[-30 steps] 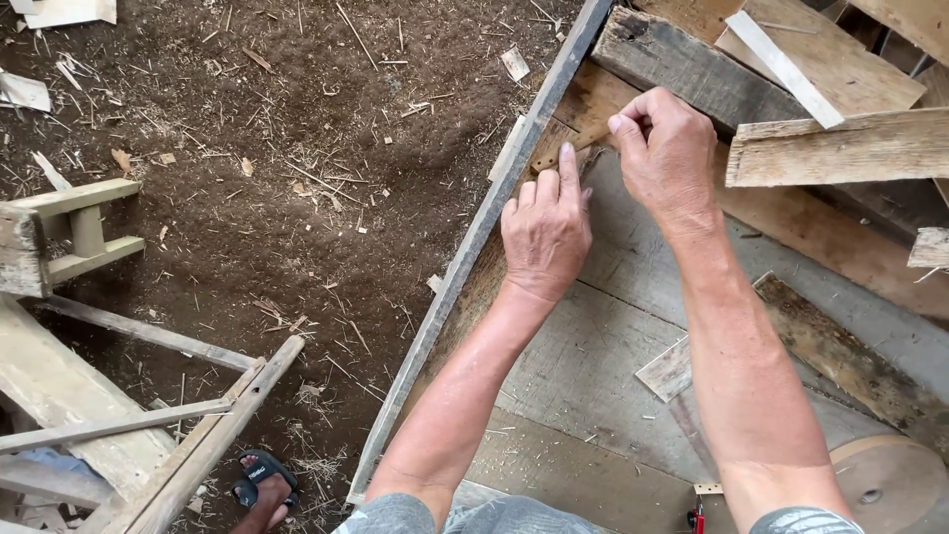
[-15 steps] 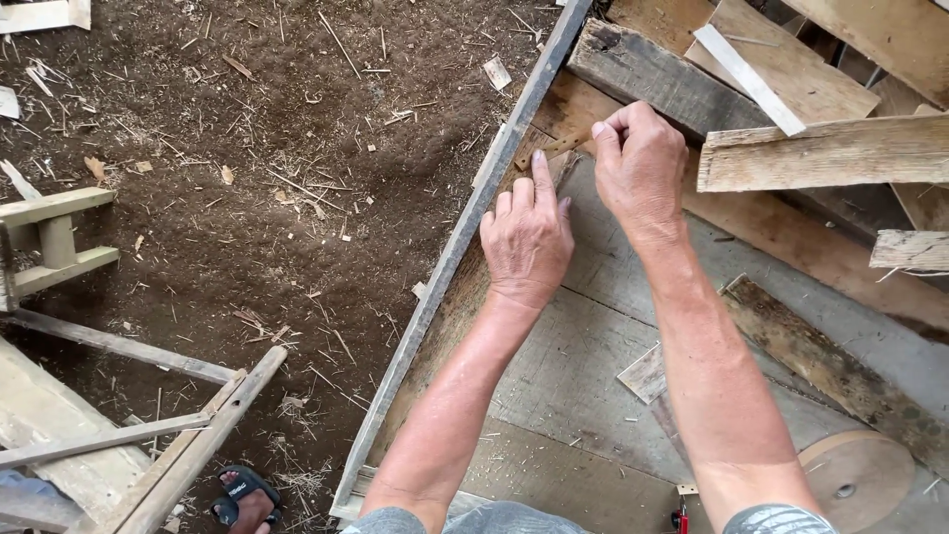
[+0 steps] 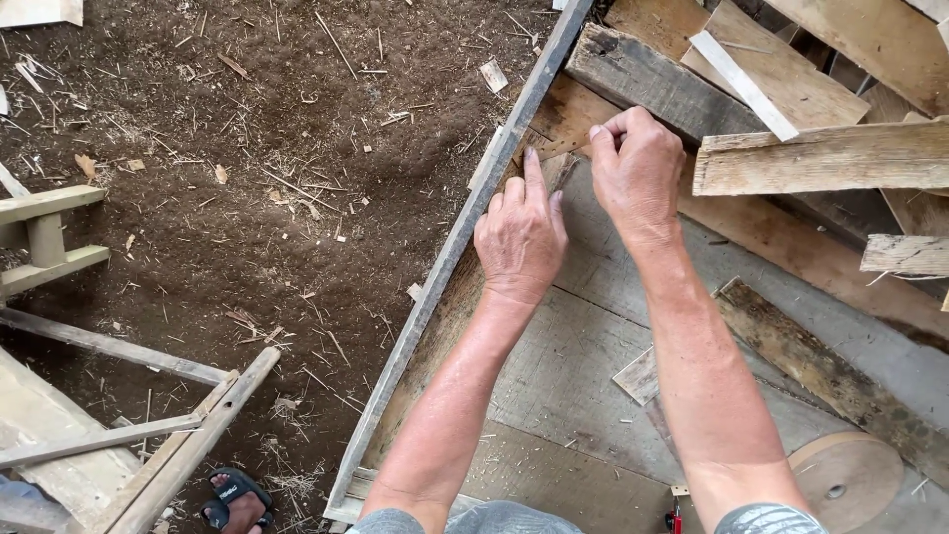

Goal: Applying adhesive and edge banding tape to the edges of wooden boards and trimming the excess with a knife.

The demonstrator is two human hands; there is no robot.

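My left hand lies flat on the grey wooden bench top, close to its metal edge strip. Its fingers are straight and together, and the fingertips press on a small wood strip. Just to the right, my right hand is curled with thumb and forefinger pinched together beside a dark weathered plank. What the pinch holds, if anything, is too small to see.
Rough planks are piled at the bench's far right. A long rotted board and a round wooden disc lie near my right forearm. Left of the bench is a dirt floor with chips, wooden frames and a sandalled foot.
Both hands stay at the same spot on the bench. Only the view has drifted slightly.
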